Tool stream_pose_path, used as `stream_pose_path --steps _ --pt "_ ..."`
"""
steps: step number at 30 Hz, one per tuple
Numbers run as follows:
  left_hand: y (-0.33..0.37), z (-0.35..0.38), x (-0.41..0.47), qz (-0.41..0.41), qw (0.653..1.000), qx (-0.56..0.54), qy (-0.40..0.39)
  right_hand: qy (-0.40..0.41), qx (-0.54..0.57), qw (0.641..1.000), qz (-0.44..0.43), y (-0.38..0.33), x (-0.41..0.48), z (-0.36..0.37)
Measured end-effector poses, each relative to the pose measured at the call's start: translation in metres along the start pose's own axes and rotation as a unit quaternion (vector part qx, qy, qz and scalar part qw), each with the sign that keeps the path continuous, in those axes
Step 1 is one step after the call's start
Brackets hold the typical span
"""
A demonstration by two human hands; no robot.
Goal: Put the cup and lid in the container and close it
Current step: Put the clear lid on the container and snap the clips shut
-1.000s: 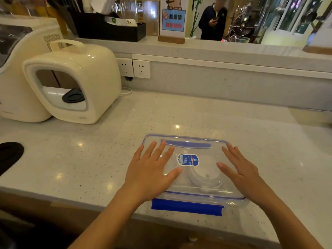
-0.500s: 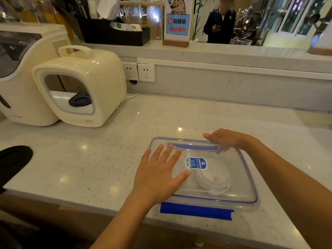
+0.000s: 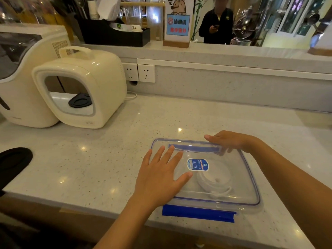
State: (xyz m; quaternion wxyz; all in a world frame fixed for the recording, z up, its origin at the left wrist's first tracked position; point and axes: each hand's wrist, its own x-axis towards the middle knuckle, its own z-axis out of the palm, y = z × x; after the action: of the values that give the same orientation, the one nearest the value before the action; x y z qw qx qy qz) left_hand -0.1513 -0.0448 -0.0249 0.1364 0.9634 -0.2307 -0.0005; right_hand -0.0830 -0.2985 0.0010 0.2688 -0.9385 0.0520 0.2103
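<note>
A clear plastic container with blue trim sits near the counter's front edge, its transparent cover on top with a blue sticker. Through the cover I see a white cup lid lying inside; the cup itself I cannot make out. My left hand lies flat, fingers spread, on the cover's left half. My right hand rests on the far edge, fingers curled over the far blue clasp. The near blue clasp sticks out flat toward me.
Two cream appliances stand at the back left, one with a black piece in its opening. A black pad lies at the left edge. Wall sockets sit behind. A raised ledge holds a black tray and sign. A person stands beyond it.
My right hand left the cover's right side and moved to the far edge, onto the far clasp. My left hand stayed flat on the cover.
</note>
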Motion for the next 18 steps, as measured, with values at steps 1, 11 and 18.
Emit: stream_pose_path --steps 1,11,18 --pt "0.0 0.0 0.0 0.0 1.0 -0.001 0.001 0.007 0.008 1.0 -0.006 0.001 0.0 0.0" --pt "0.009 -0.013 -0.01 0.045 0.998 0.001 0.053 0.105 -0.015 0.988 -0.116 -0.008 -0.001 0.011" --pt "0.014 0.017 -0.048 0.21 0.97 0.114 0.042 0.195 -0.054 0.97 -0.136 -0.027 0.001 0.04"
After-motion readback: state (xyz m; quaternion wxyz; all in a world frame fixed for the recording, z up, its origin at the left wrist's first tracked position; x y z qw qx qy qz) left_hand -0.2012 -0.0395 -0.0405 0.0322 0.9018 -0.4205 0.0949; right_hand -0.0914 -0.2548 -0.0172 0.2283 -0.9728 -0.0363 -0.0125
